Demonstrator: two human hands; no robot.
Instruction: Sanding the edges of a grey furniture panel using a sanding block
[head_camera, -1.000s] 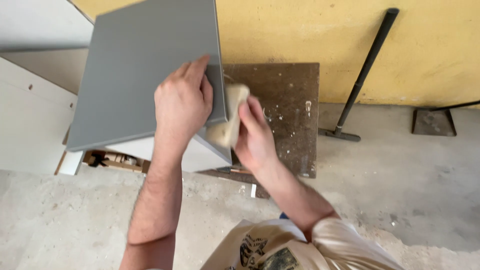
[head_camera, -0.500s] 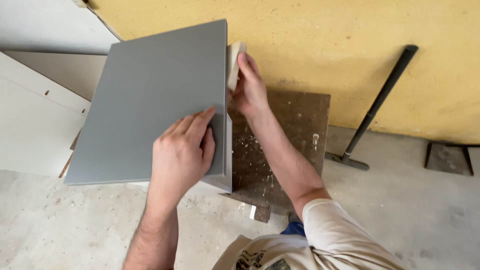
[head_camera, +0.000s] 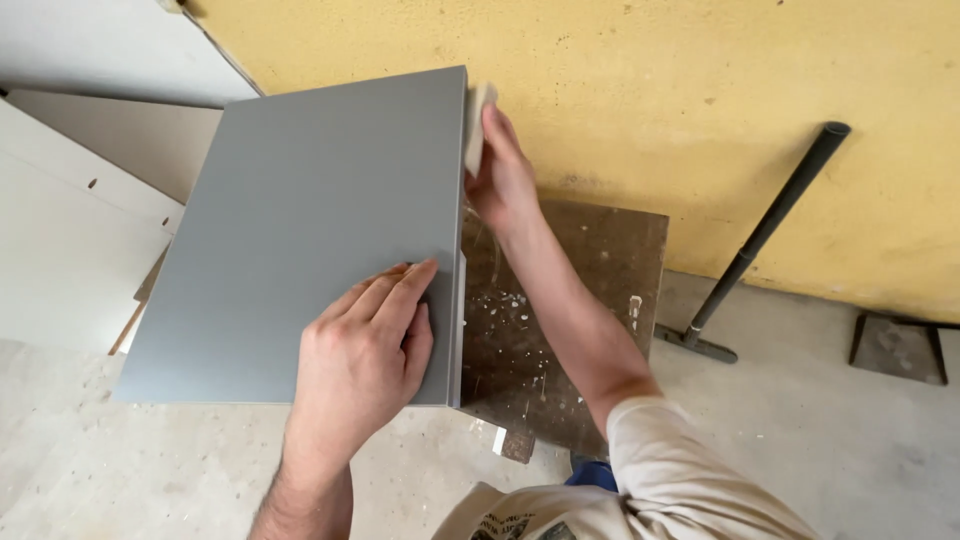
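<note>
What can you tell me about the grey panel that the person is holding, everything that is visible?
The grey panel is a flat rectangular board with a smooth matte face and a paler right edge, perhaps coated wood. It lies tilted over a paint-spattered brown board. The left hand presses flat on its near right corner. The right hand holds a small pale block against the far end of its right edge. White panels lie behind its left side.

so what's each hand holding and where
Right hand grips a pale block at the grey panel's far right edge; left hand presses flat on its near right corner.
</note>
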